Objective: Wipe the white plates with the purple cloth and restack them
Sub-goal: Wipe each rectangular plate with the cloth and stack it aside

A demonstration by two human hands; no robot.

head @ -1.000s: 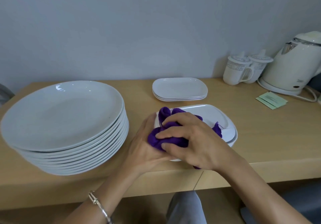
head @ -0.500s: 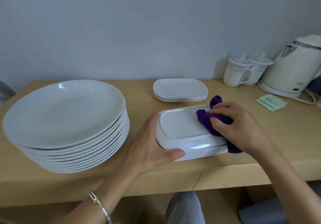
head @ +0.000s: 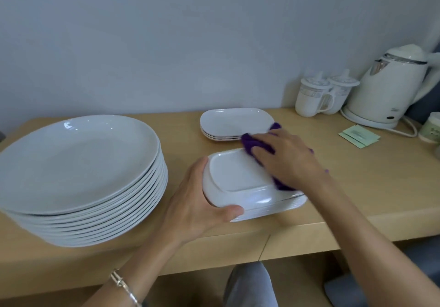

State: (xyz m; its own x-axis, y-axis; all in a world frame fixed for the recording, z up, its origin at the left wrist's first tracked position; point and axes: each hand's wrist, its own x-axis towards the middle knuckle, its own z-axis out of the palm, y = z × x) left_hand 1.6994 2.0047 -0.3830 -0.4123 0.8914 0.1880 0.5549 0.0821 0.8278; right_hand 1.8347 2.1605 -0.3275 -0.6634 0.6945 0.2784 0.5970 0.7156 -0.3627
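A white rectangular plate (head: 234, 175) lies upside down on a low stack of similar plates (head: 273, 209) near the table's front edge. My left hand (head: 197, 202) grips its left end, thumb along the front rim. My right hand (head: 289, 161) presses the bunched purple cloth (head: 252, 143) onto the plate's upturned base at its far right corner. A second short stack of rectangular plates (head: 232, 123) sits behind, just beyond the cloth. A tall stack of large round white plates (head: 78, 164) fills the left side of the table.
Two lidded white mugs (head: 314, 97) and a white electric kettle (head: 390, 90) with its cord stand at the back right by the wall. Green paper sachets (head: 358, 136) lie in front of the kettle. The wooden table (head: 357, 187) ends close to my body.
The plate has been turned bottom up under my left hand. My right hand carried the cloth from the plate's left end to its right side, then toward the far right corner.
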